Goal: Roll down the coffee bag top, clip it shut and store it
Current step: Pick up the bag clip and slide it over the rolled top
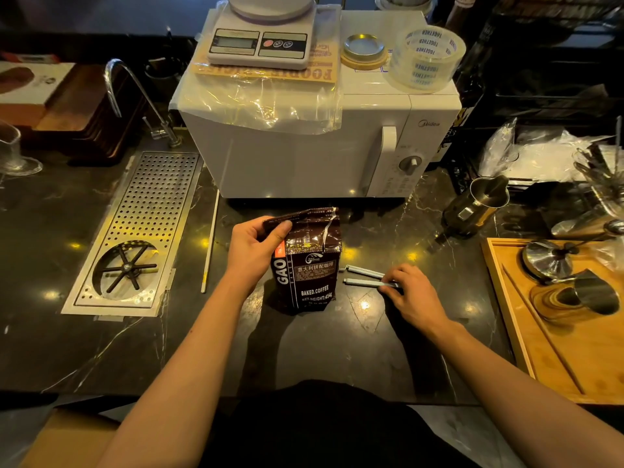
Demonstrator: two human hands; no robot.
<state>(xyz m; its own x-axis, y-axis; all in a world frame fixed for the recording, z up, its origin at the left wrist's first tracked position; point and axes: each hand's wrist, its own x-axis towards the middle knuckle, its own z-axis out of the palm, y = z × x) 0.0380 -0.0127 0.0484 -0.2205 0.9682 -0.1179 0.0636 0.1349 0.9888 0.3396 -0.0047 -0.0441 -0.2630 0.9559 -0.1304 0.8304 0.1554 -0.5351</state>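
A dark brown coffee bag stands upright on the black marble counter, its top open and unrolled. My left hand grips the bag's upper left corner, thumb on the front. Just right of the bag lies a long pale sealing clip, spread open in a narrow V. My right hand pinches the clip's right end with its fingertips, the clip still resting on the counter.
A white microwave stands right behind the bag, with a scale and a tape roll on top. A perforated steel drain tray lies to the left, a metal pitcher and a wooden tray of steel tools to the right.
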